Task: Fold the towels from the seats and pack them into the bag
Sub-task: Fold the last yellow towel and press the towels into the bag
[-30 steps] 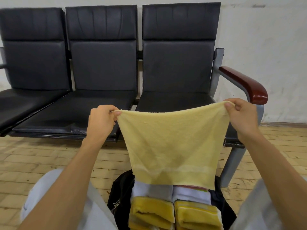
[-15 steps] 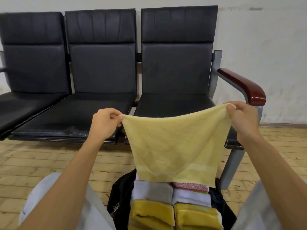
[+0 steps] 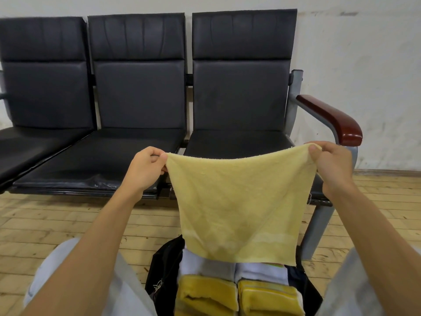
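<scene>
Towel [image 3: 239,208], pale yellow, hangs flat in the air above the open bag [image 3: 164,277], its top corners pinched by the left hand [image 3: 145,172] and right hand [image 3: 330,165], likely stretched taut for a clean fold.

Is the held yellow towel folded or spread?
Spread: the towel hangs flat, left hand and right hand pinching its top corners.

Hanging towel [image 3: 239,201] over the crammed bag [image 3: 164,270]; armrest [image 3: 337,119] close at right

Left hand [image 3: 145,169] and right hand [image 3: 330,165] pinch the yellow towel's [image 3: 237,208] top corners above the packed black bag [image 3: 164,270].
</scene>
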The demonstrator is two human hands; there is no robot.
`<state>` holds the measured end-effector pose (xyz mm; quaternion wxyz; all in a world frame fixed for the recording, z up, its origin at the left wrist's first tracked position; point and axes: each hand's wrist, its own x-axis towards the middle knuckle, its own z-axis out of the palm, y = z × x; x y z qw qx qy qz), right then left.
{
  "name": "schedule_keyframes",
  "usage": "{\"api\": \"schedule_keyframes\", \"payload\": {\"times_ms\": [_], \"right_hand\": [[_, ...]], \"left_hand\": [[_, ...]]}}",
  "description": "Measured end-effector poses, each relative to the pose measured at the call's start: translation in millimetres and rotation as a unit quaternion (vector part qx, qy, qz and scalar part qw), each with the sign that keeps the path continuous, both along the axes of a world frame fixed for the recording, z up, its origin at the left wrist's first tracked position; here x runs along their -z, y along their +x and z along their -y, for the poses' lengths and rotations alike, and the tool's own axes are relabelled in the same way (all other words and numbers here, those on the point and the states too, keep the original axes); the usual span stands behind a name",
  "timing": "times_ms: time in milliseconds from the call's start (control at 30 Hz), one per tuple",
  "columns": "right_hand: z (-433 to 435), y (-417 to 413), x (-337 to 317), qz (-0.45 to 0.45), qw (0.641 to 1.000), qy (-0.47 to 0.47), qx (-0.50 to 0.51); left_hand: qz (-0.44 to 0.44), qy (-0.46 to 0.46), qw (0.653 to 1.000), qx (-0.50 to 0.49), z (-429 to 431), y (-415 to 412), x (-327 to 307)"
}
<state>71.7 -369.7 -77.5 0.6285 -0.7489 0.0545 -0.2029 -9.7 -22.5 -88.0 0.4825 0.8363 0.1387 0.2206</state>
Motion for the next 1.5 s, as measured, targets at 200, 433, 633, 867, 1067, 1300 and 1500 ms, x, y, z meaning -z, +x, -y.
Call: {"api": "schedule_keyframes", "payload": {"times_ms": [200,433,633,867,1067,1300,1500], "right_hand": [[0,-1,1,-0.017,0.999,0.012,-0.032],[1,-1,1,-0.033,0.997,0.034,-0.062],[4,-3,1,-0.038,0.991,-0.008,-0.125],[2,-1,4,-0.048,0.978,-0.153,-0.137],[5,1,6,-0.041,0.949,-0.284,-0.13],[5,9,11,-0.003,0.917,-0.395,-0.065],[6,10,12,0.028,0.909,-0.414,-0.032]], "left_hand": [[0.043,-0.121,0.992,-0.015,1,2,-4],[0.103,-0.238,0.965,-0.033,2,1,-9],[0.091,-0.184,0.978,-0.027,-7,-1,-11],[0.045,0.167,0.98,-0.096,-6,-1,-4],[0.041,-0.127,0.988,-0.075,-3,3,-4],[0.04,-0.094,0.994,-0.03,-3,3,-2],[0.06,0.154,0.982,-0.091,5,0,5]]}}
